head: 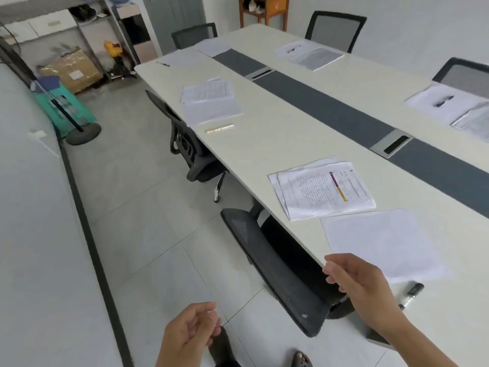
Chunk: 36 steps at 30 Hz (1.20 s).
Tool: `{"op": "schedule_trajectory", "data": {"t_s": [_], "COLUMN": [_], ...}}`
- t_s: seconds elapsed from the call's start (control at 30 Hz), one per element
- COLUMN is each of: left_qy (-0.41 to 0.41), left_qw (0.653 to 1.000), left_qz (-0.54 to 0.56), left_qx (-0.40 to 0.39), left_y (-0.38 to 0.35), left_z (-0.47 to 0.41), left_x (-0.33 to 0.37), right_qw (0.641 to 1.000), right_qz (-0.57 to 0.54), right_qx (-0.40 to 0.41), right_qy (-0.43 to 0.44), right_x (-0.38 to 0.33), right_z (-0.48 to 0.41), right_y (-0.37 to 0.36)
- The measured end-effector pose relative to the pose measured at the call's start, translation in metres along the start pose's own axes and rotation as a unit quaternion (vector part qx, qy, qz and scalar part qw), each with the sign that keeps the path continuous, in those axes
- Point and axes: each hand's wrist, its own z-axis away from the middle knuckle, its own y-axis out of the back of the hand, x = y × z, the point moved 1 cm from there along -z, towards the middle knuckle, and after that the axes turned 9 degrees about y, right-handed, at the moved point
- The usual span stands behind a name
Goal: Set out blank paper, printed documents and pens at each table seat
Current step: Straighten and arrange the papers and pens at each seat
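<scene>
Left hand (191,332) low; pen (413,292) just beside right hand's (362,283) seemingly slack grip.

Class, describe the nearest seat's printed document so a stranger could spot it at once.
Start at the long pale table with its dark centre strip. On its near edge, beside the blank sheet, lies the printed document. Only it shows a purple-and-yellow bar.

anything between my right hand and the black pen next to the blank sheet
Nothing visible does. The black pen lies on the table right beside the right hand, past the near corner of the blank sheet, with only bare tabletop between them.
</scene>
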Motion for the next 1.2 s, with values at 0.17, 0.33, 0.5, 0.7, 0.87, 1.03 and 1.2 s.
{"op": "schedule_trajectory", "data": {"t_s": [0.17,0.33,0.5,0.7,0.87,1.03,1.2], "left_qy": [-0.005,-0.036,-0.103,-0.159,-0.22,-0.27,-0.312], "left_qw": [0.995,0.964,0.92,0.862,0.806,0.714,0.589], "left_qz": [-0.056,-0.186,-0.269,-0.349,-0.462,-0.592,-0.7], "left_qx": [-0.078,-0.188,-0.265,-0.333,-0.297,-0.258,-0.257], "left_y": [0.019,0.032,-0.007,-0.094,-0.15,-0.196,-0.231], "left_z": [-0.096,-0.187,-0.258,-0.299,-0.334,-0.386,-0.422], "left_x": [0.049,0.12,0.168,0.192,0.191,0.184,0.171], "right_qw": [0.992,0.973,0.956,0.939,0.932,0.862,0.743], "right_qz": [0.021,0.002,0.013,0.009,-0.041,-0.245,-0.455], "right_qx": [0.106,0.189,0.247,0.288,0.272,0.296,0.316], "right_qy": [-0.06,-0.134,-0.158,-0.188,-0.238,-0.33,-0.376], "right_x": [0.009,0.005,-0.003,0.014,0.049,0.076,0.078], "right_z": [-0.037,-0.057,-0.067,-0.091,-0.143,-0.194,-0.224], "right_y": [-0.027,-0.072,-0.09,-0.072,-0.057,-0.064,-0.073]}}
